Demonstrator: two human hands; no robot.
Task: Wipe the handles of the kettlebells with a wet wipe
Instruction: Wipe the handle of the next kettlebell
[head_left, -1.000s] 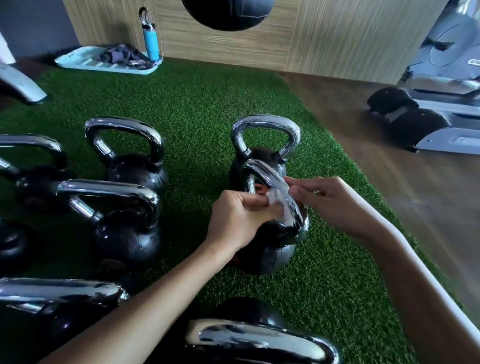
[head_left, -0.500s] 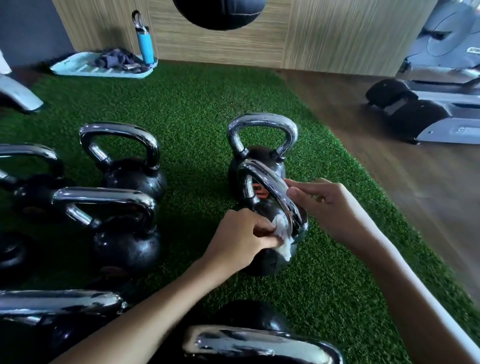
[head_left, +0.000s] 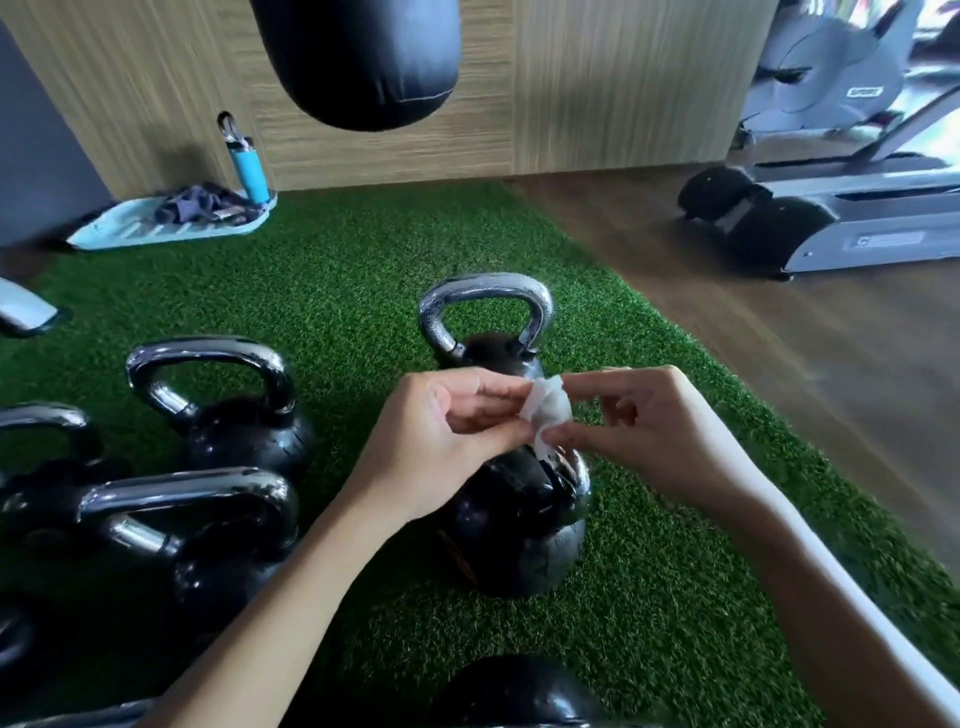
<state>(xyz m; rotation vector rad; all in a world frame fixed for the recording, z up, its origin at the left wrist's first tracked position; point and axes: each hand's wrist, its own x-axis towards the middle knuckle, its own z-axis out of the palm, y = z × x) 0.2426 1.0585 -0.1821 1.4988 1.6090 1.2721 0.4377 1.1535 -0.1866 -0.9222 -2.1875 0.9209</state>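
Covering the floor, a shaggy green artificial-turf mat (head_left: 363, 270) carried round glossy black kettlebells (head_left: 249, 431) with smooth chrome loop handles (head_left: 485, 288). Near its right edge, above one kettlebell (head_left: 519, 540), the left hand (head_left: 441, 436) and right hand (head_left: 660, 431) both pinched a small crumpled white wet wipe (head_left: 548, 410).

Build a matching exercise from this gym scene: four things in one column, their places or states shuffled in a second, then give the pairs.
Things
1. wet wipe
2. water bottle
3. punching bag
4. treadmill

Places or states
A. hangs, black, at the top of the view
B. stands on the wooden floor
C. pinched between the left hand and the right hand
D. upright, blue, near the wooden wall

Pairs: 1-C, 2-D, 3-A, 4-B
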